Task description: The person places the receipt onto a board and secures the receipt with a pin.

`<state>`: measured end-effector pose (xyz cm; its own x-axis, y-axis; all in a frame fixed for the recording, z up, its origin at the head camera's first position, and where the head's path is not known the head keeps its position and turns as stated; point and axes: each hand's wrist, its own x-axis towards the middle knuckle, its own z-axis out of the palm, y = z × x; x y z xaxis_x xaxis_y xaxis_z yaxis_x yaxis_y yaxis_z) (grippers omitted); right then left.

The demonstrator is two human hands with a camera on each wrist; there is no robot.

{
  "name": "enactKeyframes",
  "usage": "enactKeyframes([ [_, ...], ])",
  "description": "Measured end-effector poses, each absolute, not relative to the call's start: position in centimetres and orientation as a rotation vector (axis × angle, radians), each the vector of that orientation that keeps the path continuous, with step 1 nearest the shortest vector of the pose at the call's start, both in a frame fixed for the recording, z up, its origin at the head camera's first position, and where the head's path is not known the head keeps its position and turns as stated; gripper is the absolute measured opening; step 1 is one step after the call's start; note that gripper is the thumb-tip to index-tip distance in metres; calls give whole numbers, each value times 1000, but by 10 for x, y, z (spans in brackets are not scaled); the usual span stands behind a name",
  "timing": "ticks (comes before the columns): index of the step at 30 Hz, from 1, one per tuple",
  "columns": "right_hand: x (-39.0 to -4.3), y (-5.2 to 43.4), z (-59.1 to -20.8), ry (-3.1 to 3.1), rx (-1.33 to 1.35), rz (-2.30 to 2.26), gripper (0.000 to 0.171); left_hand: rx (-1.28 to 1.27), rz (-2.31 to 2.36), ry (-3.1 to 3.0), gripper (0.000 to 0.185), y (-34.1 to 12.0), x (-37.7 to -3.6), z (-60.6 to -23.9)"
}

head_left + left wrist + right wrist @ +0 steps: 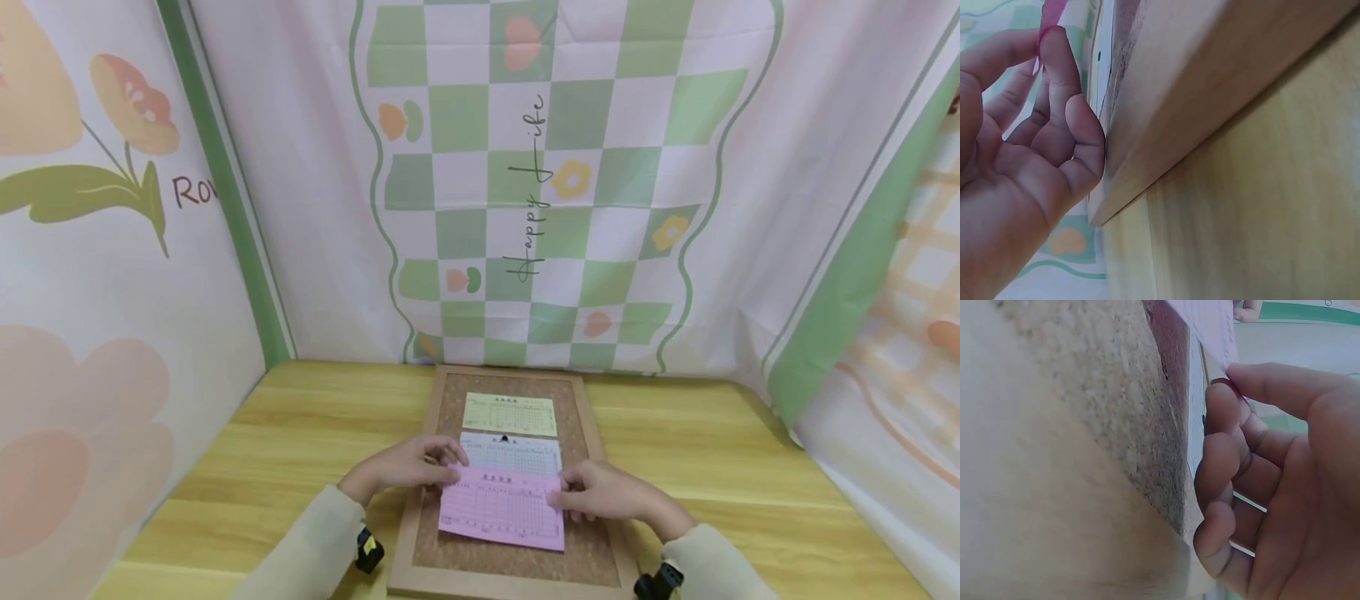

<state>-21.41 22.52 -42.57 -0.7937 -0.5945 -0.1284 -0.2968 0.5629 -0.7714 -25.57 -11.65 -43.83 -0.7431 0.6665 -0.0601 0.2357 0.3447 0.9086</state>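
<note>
A cork board in a wooden frame lies flat on the table. On it sit a yellow form at the top, a white form below it, and a pink form lowest. My left hand pinches the pink form's upper left corner between thumb and fingers. On the other side, my right hand pinches its right edge. The pink sheet overlaps the white form's lower part.
The wooden table is enclosed by patterned cloth walls: a green checked one behind, flowered ones left and right. Bare table lies on both sides of the board. The board's wooden frame fills the left wrist view.
</note>
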Motion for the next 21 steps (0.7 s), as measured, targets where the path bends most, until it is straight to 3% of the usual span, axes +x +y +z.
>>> enactKeyframes([
  [21,-211,222,-424,2396,-667,-965,24,895,1196,2280,13,-110,-249,-441],
])
